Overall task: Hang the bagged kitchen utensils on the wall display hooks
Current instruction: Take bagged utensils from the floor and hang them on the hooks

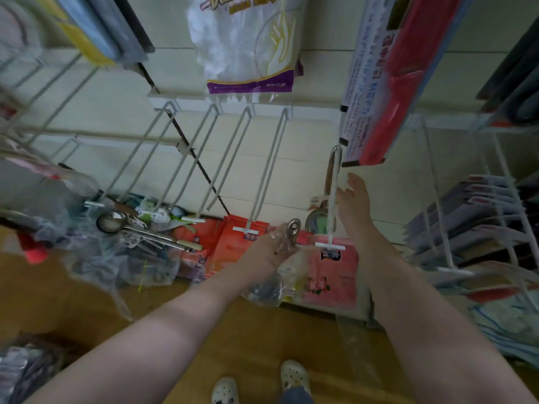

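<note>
The clear bag [274, 287] blurs its utensil's bowl, so the kind of utensil cannot be told; the left grip [269, 247] covers the handle's middle, and its fingers are smeared. The glove pack [248, 39] and red packet [408, 83] are cut off by the top edge. The hanging utensil [316, 221] is partly hidden behind the hook [334, 193]. The print on the hook's label [331, 254] is unreadable

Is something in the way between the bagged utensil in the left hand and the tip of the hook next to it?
Nothing visible lies between the bagged utensil and the hook tip. The right hand is open on the hook's far side, and one item already hangs further back.
</note>
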